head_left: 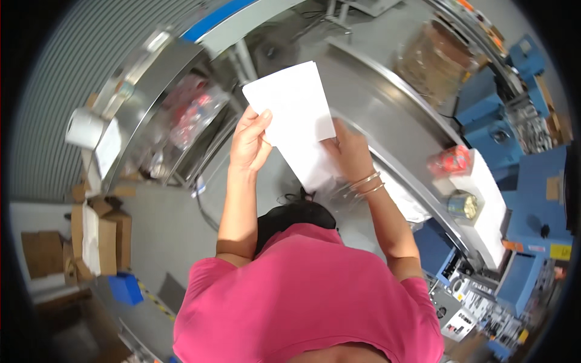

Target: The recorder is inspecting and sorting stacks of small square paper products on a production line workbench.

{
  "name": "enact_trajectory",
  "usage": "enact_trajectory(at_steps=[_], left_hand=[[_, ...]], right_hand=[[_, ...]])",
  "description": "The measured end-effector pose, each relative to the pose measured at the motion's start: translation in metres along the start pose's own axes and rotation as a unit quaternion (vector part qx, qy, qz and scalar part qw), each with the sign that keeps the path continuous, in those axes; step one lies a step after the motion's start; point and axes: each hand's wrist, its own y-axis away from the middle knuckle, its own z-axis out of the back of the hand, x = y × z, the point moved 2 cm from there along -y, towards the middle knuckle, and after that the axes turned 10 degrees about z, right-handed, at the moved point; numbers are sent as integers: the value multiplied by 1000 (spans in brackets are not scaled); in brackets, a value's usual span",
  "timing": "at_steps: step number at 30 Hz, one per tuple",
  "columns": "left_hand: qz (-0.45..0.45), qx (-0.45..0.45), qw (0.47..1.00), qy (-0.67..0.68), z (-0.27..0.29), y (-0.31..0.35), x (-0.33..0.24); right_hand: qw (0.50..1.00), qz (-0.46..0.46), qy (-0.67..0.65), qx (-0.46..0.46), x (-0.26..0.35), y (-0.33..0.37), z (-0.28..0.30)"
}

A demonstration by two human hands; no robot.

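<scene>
Item: white rectangular paper sheet (295, 107), raised over the grey steel worktop (387, 115). Left hand (249, 142) pinches its left edge; right hand (350, 151) clasps its lower right. Not yet set down.

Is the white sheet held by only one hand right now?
No: both the left hand and the right hand grip the white sheet, one at each side of it.

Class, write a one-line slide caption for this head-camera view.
Both hands hold up a white sheet: left hand pinching its left edge, right hand, bangles at the wrist, gripping lower right, above a steel table.
</scene>
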Motion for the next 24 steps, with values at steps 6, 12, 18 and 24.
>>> enact_trajectory(at_steps=[6,12,18,24], left_hand=[[-130,-107,983,-76,44,63,-56],[-245,-194,941,-128,90,103,-125],[-210,-117,930,-277,149,145,-203],[-175,-41,891,-417,147,126,-242]], right_hand=[[990,87,-82,74,35,-49,-72],[982,159,-76,70,75,-126,-155],[954,163,-236,91,124,-225,-244],[902,198,-352,153,179,-289,-315]])
